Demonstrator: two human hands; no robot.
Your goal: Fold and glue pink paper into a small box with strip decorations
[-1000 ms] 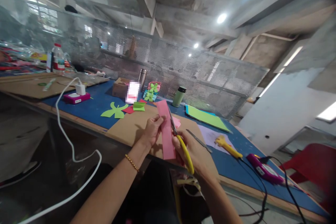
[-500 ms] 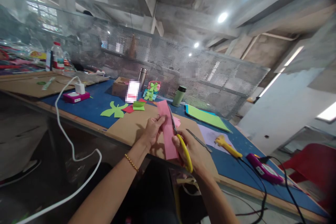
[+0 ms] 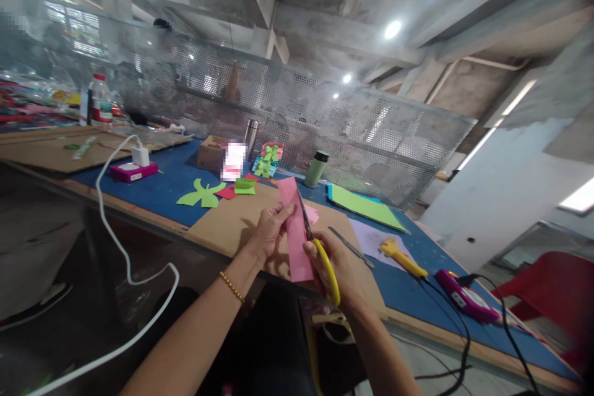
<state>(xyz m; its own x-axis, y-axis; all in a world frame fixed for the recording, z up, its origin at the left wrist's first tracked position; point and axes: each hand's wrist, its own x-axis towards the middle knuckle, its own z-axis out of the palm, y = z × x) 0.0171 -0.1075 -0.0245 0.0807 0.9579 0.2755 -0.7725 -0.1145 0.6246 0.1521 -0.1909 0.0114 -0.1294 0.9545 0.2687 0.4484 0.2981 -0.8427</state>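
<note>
Left hand [image 3: 270, 229]: thumb and fingers pinched on the left long edge of the pink paper strip [image 3: 297, 244], holding it upright and slightly tilted. Strip is in the air, over the brown cardboard sheet [image 3: 232, 223] at the near edge of the desk [image 3: 162, 189].

Right hand [image 3: 342, 269]: closed through the yellow handles of the scissors [image 3: 317, 246]. Blades point away from the person and lie along the strip's right long edge, from about mid-length towards its far end. How far the blades gape cannot be told.

Progress, as judged: the cut along the right edge looks well advanced, with only a short stretch at the far end of the strip left uncut. A small pink bit shows just right of the blades; whether it is the trimmed sliver or a separate scrap on the cardboard cannot be told. The strip's left edge and both ends look untouched.

Already cut and lying further in on the desk: a green cut-out shape [image 3: 202, 195], small red and green scraps beside it, and assembled green-and-pink pieces [image 3: 266, 164] near the far edge.

Towards the right edge: green sheet [image 3: 364, 207], yellow utility knife [image 3: 401, 257], magenta glue gun [image 3: 466, 300], none of them in use
</note>
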